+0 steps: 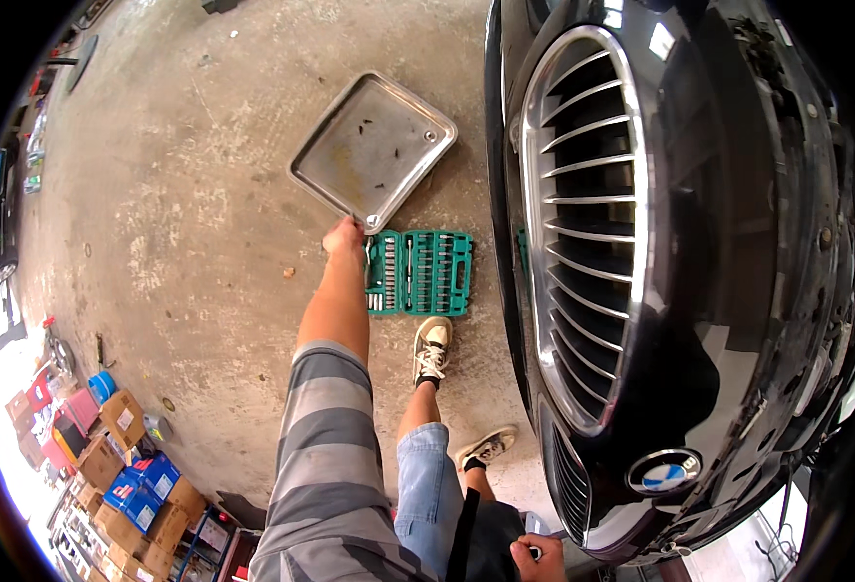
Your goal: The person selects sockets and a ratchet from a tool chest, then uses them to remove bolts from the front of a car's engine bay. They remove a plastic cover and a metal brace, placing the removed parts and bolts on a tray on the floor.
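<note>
A view looking down from a person's head onto a concrete workshop floor (185, 223) beside the front of a black car (699, 291). The person's left hand (344, 236) reaches far out along a bare forearm in a grey striped sleeve and is clenched around the near corner of a square metal tray (374, 145), so the left grip is grasping the tray. The tray lies on the floor in the far middle of the scene, turned like a diamond, with a few small dark specks scattered on its flat bottom. Just near of the tray, and just right of the left hand, an open green socket set case (420, 273) lies flat on the floor, its rows of silver sockets and bits showing. The right hand (541, 560) sits at the very near edge of the scene, close to the body, curled around a small dark object that is too hidden to name; its grip looks clenched. The person wears light blue denim shorts and pale sneakers, one foot (432, 351) just near of the socket case. The car's chrome slatted grille (588, 213) fills the right side. At the near left, cardboard and blue boxes (136, 466) are piled together.
</note>
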The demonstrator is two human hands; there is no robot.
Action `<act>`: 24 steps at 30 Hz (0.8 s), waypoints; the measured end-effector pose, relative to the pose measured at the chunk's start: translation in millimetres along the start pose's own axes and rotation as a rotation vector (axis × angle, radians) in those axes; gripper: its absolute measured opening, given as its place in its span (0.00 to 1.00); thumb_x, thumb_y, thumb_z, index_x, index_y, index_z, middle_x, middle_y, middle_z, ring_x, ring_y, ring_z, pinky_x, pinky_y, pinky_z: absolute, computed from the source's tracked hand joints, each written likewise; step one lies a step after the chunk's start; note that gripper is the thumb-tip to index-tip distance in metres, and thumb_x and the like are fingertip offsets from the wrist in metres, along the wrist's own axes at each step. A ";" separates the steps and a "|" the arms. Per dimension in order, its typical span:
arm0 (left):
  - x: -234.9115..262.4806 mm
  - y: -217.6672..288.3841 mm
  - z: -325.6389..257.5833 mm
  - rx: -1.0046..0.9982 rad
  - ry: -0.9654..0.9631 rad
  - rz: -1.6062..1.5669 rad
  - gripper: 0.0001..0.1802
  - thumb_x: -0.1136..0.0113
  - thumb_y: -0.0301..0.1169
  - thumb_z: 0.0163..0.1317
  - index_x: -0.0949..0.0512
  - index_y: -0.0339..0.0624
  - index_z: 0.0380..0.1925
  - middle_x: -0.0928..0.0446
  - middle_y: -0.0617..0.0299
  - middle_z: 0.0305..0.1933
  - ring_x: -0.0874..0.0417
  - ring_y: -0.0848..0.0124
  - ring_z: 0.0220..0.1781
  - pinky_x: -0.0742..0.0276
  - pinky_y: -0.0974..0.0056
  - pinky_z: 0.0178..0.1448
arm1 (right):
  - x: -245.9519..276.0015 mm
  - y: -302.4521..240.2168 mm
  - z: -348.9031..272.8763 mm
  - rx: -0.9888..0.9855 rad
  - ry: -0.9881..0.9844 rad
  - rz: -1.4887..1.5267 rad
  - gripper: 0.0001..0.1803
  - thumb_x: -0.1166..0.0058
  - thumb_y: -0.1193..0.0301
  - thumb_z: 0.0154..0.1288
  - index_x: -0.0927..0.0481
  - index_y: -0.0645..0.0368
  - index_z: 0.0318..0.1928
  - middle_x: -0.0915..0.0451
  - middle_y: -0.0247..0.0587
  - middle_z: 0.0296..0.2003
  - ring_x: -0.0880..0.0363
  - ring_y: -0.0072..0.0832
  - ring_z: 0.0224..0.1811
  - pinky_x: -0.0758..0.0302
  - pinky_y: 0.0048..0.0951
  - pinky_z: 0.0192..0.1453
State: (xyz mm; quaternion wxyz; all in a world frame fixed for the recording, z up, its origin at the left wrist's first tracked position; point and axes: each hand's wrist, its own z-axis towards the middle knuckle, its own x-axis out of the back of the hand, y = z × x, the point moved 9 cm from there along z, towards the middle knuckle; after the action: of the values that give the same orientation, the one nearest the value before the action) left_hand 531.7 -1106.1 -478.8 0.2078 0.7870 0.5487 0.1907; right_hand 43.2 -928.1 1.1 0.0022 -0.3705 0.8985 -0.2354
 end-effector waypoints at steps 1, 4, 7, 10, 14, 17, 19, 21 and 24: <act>-15.2 -10.8 -3.2 -0.051 0.023 -0.033 0.07 0.39 0.24 0.63 0.22 0.35 0.40 0.21 0.56 0.34 0.20 0.67 0.27 0.20 0.72 0.27 | 3.3 7.3 3.9 0.003 0.103 -0.030 0.10 0.47 0.74 0.67 0.24 0.65 0.28 0.29 0.32 0.21 0.31 0.15 0.26 0.33 0.23 0.28; -24.8 -15.7 -11.9 -0.201 0.046 -0.182 0.12 0.41 0.21 0.59 0.23 0.33 0.44 0.21 0.58 0.32 0.21 0.70 0.27 0.24 0.69 0.29 | 9.2 31.2 4.4 -0.068 0.093 -0.044 0.12 0.48 0.72 0.69 0.24 0.67 0.29 0.30 0.32 0.21 0.33 0.15 0.25 0.35 0.24 0.27; -19.2 -36.3 -41.0 -0.160 -0.103 -0.165 0.14 0.41 0.20 0.56 0.22 0.33 0.44 0.21 0.61 0.29 0.23 0.72 0.25 0.28 0.69 0.27 | 7.1 42.8 -8.9 -0.062 0.156 -0.045 0.13 0.49 0.70 0.70 0.24 0.67 0.29 0.31 0.32 0.20 0.34 0.16 0.24 0.36 0.25 0.26; 34.7 -75.4 -86.0 -0.126 -0.331 0.204 0.04 0.44 0.28 0.65 0.22 0.40 0.36 0.22 0.62 0.32 0.20 0.70 0.34 0.24 0.65 0.34 | -4.9 25.0 -24.9 0.082 0.153 0.000 0.14 0.49 0.71 0.68 0.24 0.67 0.26 0.30 0.36 0.17 0.33 0.22 0.20 0.36 0.27 0.25; 119.6 -168.9 -228.5 -0.126 -0.348 0.740 0.12 0.44 0.33 0.66 0.17 0.34 0.34 0.18 0.59 0.29 0.19 0.71 0.27 0.24 0.64 0.30 | 1.4 16.1 -77.2 0.223 0.234 0.057 0.13 0.45 0.70 0.64 0.22 0.68 0.25 0.25 0.41 0.17 0.27 0.27 0.19 0.33 0.27 0.26; 131.2 -239.3 -394.7 -0.079 -0.649 1.069 0.13 0.43 0.36 0.66 0.18 0.38 0.40 0.18 0.61 0.28 0.18 0.73 0.30 0.24 0.65 0.33 | 32.7 25.4 -138.0 0.274 0.338 0.216 0.12 0.42 0.69 0.64 0.21 0.68 0.30 0.23 0.42 0.19 0.24 0.24 0.22 0.31 0.27 0.28; 147.9 -294.4 -512.1 0.079 -1.035 1.086 0.14 0.49 0.34 0.72 0.19 0.36 0.44 0.18 0.64 0.34 0.19 0.74 0.32 0.23 0.67 0.34 | 59.2 37.2 -186.8 0.400 0.494 0.307 0.11 0.40 0.71 0.62 0.20 0.68 0.30 0.22 0.42 0.20 0.24 0.22 0.23 0.29 0.26 0.30; 160.9 -296.9 -652.8 0.260 -1.323 1.152 0.23 0.50 0.47 0.73 0.20 0.39 0.51 0.17 0.62 0.44 0.18 0.71 0.45 0.22 0.64 0.50 | 76.3 58.3 -240.8 0.503 0.635 0.413 0.10 0.40 0.70 0.63 0.19 0.68 0.31 0.21 0.40 0.22 0.23 0.23 0.27 0.28 0.27 0.32; 163.8 -276.9 -815.3 0.469 -1.478 1.341 0.35 0.61 0.63 0.72 0.26 0.45 0.58 0.21 0.63 0.51 0.21 0.71 0.49 0.24 0.62 0.51 | 99.5 100.2 -298.7 0.581 0.681 0.809 0.16 0.50 0.69 0.69 0.25 0.64 0.24 0.27 0.38 0.19 0.30 0.25 0.22 0.33 0.28 0.30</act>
State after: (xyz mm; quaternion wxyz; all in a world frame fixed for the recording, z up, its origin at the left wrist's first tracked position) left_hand -62.9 -769.4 70.1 0.1853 0.8735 -0.2460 -0.3770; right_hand -148.9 -806.9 241.1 -0.0952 0.1129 0.8170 -0.5574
